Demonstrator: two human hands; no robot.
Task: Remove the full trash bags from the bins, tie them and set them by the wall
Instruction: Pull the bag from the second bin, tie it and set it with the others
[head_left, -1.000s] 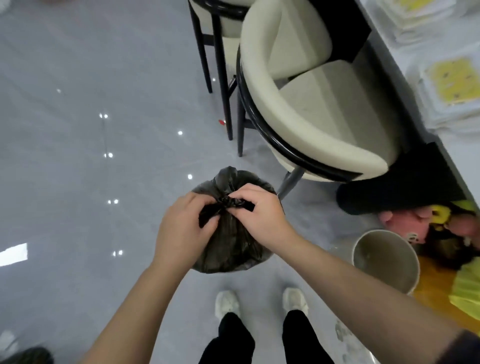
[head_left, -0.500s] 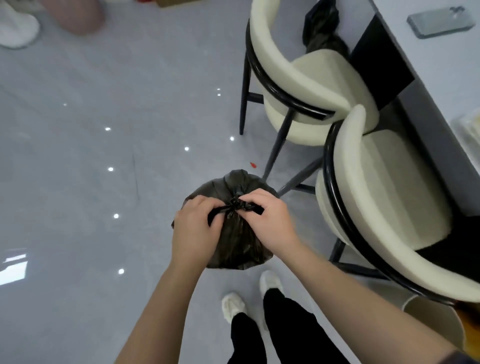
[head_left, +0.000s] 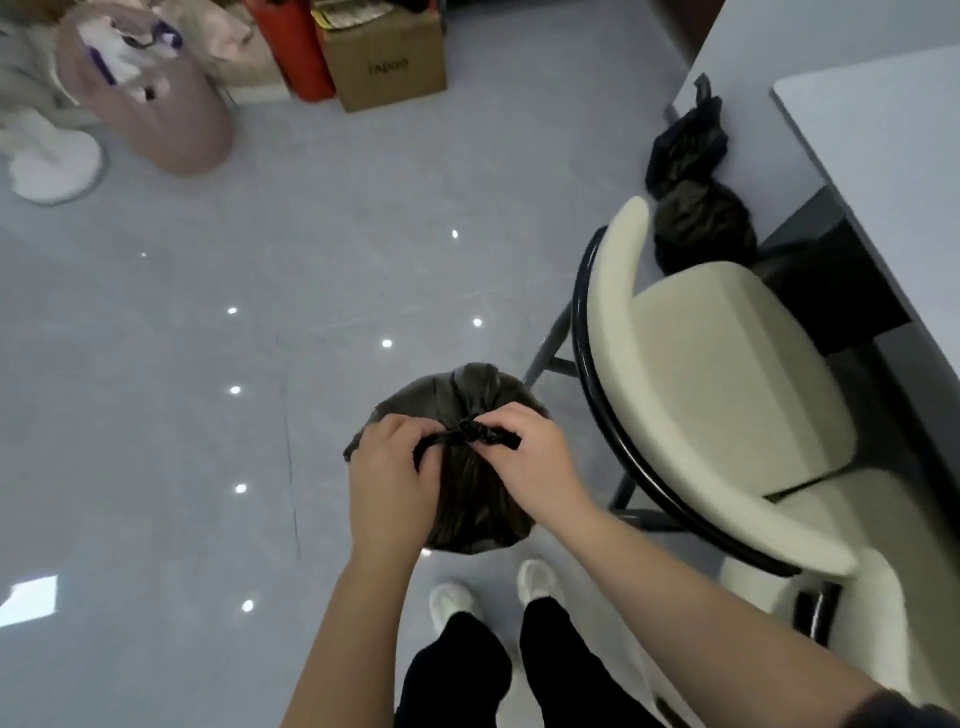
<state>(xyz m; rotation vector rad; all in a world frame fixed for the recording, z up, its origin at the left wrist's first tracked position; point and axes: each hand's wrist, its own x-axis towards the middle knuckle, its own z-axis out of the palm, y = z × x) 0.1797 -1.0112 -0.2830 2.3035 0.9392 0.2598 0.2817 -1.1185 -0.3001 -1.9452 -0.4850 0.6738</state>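
Observation:
A full black trash bag (head_left: 475, 512) hangs in front of me above the grey floor, its neck gathered into a knot (head_left: 470, 430). My left hand (head_left: 389, 480) pinches the bag's twisted end on the left of the knot. My right hand (head_left: 530, 462) pinches the other end on the right. A second black trash bag (head_left: 693, 208), tied, lies on the floor by the wall behind the chair. No bin is in view.
A cream chair with a black frame (head_left: 727, 405) stands close on my right beside a white table (head_left: 883, 156). At the far end sit a cardboard box (head_left: 389, 62), a red container (head_left: 293, 47), a pink sack (head_left: 156, 104) and a white fan base (head_left: 52, 166).
The view has swung left and up: the bin and toys have left view, and the far boxes and the second bag have appeared. Both hands keep their hold at the knot.

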